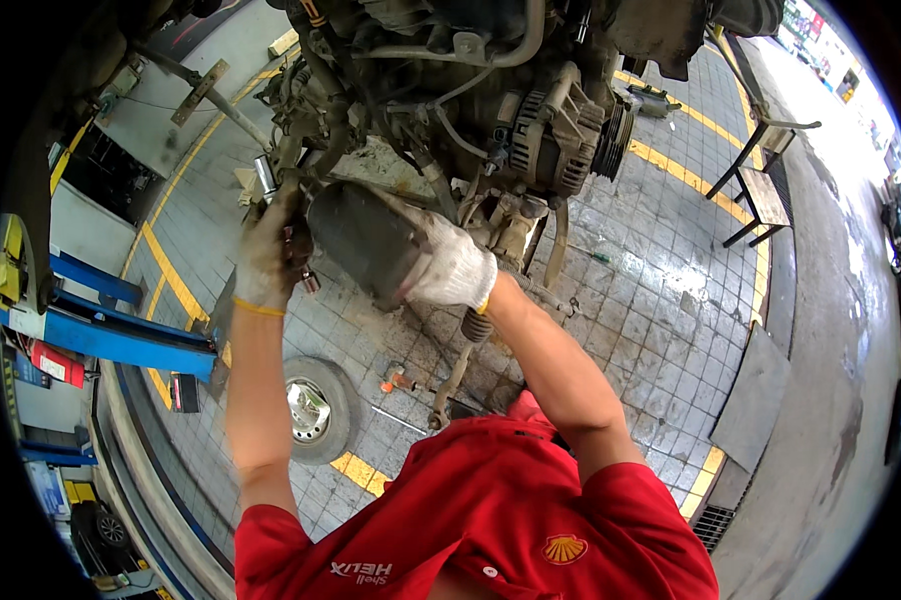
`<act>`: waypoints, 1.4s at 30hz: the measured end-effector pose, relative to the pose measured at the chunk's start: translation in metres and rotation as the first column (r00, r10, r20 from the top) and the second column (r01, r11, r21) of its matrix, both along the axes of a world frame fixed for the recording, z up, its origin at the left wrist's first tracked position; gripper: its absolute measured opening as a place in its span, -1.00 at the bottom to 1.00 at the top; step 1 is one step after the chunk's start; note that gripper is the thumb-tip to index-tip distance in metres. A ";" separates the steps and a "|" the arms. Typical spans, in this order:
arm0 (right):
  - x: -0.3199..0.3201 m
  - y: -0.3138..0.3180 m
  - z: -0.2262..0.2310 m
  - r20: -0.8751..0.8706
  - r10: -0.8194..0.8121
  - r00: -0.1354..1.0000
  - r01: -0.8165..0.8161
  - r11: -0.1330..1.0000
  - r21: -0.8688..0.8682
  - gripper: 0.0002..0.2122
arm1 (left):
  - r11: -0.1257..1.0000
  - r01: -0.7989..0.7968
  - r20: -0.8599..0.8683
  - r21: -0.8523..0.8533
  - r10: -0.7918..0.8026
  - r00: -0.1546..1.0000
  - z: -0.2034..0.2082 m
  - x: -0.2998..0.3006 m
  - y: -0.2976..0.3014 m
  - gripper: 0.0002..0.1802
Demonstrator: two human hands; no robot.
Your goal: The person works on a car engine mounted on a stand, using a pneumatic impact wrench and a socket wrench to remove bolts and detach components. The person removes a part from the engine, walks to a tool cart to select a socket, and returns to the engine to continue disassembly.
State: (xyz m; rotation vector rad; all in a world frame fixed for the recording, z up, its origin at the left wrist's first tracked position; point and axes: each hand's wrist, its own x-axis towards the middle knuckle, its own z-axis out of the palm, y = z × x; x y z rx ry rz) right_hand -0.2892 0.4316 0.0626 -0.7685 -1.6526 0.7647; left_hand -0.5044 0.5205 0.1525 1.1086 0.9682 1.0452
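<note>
My left hand [265, 262], in a soiled white glove with a yellow cuff, is raised at the engine's left underside, its fingers closed round something mostly hidden. A shiny chrome cylinder, like a socket [264, 174], shows above the fingers, and a small chrome end [311, 281] pokes out below. My right hand [461, 264], gloved too, grips a dark grey, smooth, rounded object [363, 238] from its right side. That object's upper end reaches close to my left fingers; its exact kind is unclear. Just above both hands hangs the greasy engine [461, 60] with its alternator [561, 140].
A wheel [321, 410] lies on the tiled floor below my left arm, beside an orange tool [398, 380] and a thin metal rod [399, 420]. Blue lift arms [121, 335] stand at left. A small wooden-topped stool [763, 197] is at the right.
</note>
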 end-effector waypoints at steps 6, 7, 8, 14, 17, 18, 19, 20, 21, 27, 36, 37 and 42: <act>0.005 0.014 0.009 0.248 -0.326 0.912 0.383 0.893 -0.238 -0.45 | 0.988 -0.093 0.112 0.125 0.079 0.991 -0.016 0.026 -0.012 -0.73; 0.009 0.021 -0.005 0.253 -0.421 0.871 0.461 0.878 -0.130 -0.47 | 0.984 -0.094 0.130 0.154 0.074 0.989 -0.016 0.033 -0.019 -0.72; 0.006 0.026 -0.009 0.245 -0.497 0.833 0.517 0.856 -0.020 -0.48 | 0.983 -0.120 0.161 0.140 0.097 0.982 -0.020 0.032 -0.024 -0.71; 0.016 0.056 -0.013 0.468 -0.491 0.735 0.533 0.845 0.049 -0.51 | 0.994 -0.061 0.183 0.092 0.044 0.982 -0.045 0.035 -0.047 -0.75; 0.006 0.051 -0.005 0.362 -0.551 0.752 0.610 0.790 -0.063 -0.40 | 0.997 -0.069 0.177 0.033 0.062 0.982 -0.059 0.027 -0.043 -0.72; 0.005 0.051 -0.004 0.312 -0.605 0.733 0.653 0.754 -0.073 -0.35 | 0.998 -0.058 0.174 0.030 0.052 0.983 -0.060 0.026 -0.043 -0.72; 0.005 0.050 -0.003 0.318 -0.570 0.757 0.631 0.764 -0.134 -0.28 | 0.998 -0.048 0.171 0.027 0.043 0.984 -0.062 0.025 -0.043 -0.72; 0.002 0.043 0.005 0.321 -0.528 0.786 0.601 0.775 -0.198 -0.20 | 0.999 -0.044 0.176 0.029 0.038 0.984 -0.067 0.019 -0.041 -0.70; 0.003 0.035 0.010 0.326 -0.494 0.806 0.579 0.773 -0.259 -0.12 | 0.998 -0.052 0.175 0.022 0.047 0.983 -0.068 0.019 -0.040 -0.70; -0.005 0.010 0.003 0.107 -0.667 0.737 0.673 0.739 -0.033 -0.23 | 1.000 -0.003 0.087 -0.005 0.003 0.996 -0.075 0.023 -0.054 -0.62; -0.003 -0.082 0.009 0.133 -0.535 0.834 0.539 0.842 0.010 -0.65 | 0.949 0.308 -0.116 0.064 -0.300 0.947 -0.071 0.022 -0.100 -0.55; -0.003 -0.089 0.010 0.160 -0.497 0.853 0.503 0.864 0.007 -0.67 | 0.934 0.350 -0.156 0.070 -0.336 0.929 -0.074 0.020 -0.102 -0.53; 0.017 -0.105 -0.010 0.216 -0.219 0.952 0.254 0.955 -0.155 -0.54 | 0.874 0.478 -0.320 0.088 -0.429 0.844 -0.076 0.021 -0.105 -0.44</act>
